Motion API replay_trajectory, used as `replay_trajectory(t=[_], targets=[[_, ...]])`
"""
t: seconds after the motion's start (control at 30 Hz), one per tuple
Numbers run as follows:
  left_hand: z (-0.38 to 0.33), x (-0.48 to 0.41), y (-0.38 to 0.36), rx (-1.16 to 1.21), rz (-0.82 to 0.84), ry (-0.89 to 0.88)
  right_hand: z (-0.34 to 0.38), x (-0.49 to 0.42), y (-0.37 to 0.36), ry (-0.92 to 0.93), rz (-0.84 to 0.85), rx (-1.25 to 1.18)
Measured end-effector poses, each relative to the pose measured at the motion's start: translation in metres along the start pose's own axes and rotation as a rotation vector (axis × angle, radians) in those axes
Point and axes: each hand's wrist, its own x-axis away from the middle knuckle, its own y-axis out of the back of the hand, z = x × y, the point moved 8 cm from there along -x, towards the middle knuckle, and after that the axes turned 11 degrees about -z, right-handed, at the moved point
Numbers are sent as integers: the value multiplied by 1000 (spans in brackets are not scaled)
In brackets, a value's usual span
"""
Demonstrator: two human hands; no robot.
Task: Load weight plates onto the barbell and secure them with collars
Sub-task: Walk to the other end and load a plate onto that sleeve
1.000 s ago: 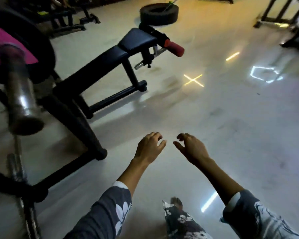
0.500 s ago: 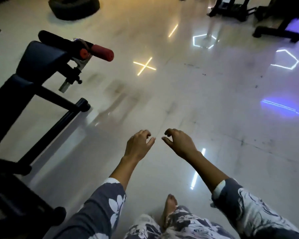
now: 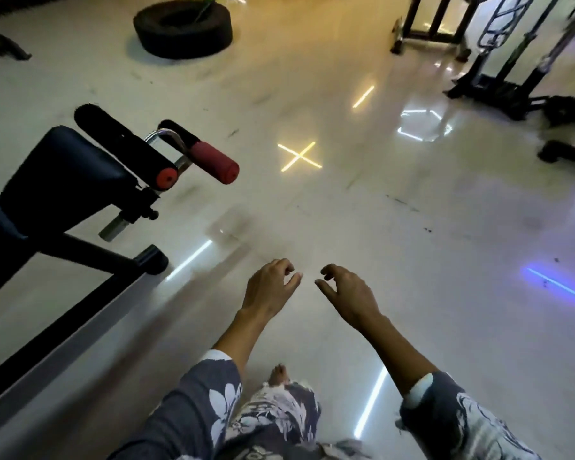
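No barbell, weight plate or collar shows in the head view at this moment. My left hand (image 3: 269,287) and my right hand (image 3: 349,293) are held out side by side over the shiny pale floor, fingers loosely curled and apart, holding nothing. Patterned grey sleeves cover both forearms, and one bare foot (image 3: 278,375) shows below between them.
A black padded bench (image 3: 63,174) with red foam rollers (image 3: 213,160) stands at the left, its frame running down to the lower left. A black tyre (image 3: 183,28) lies on the floor at the top. Dark machine frames (image 3: 498,61) stand at the top right.
The view has swung right: the barbell sleeve with its pink-faced plate has left the frame at the left. Both hands stay out in front, holding nothing.
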Motion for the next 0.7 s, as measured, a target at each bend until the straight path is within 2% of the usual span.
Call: replay_trajectory(t=[0.17, 0.37, 0.57, 0.7], targets=[[-6, -153, -3, 10, 30, -26, 3, -147, 26, -18, -13, 5], [4, -337, -41, -30, 73, -47, -21, -337, 25, -4, -24, 18], [24, -505, -67, -53, 115, 109, -22, -536, 33, 47, 43, 20], [40, -624, -54, -27, 39, 208, 6, -664, 36, 129, 114, 5]])
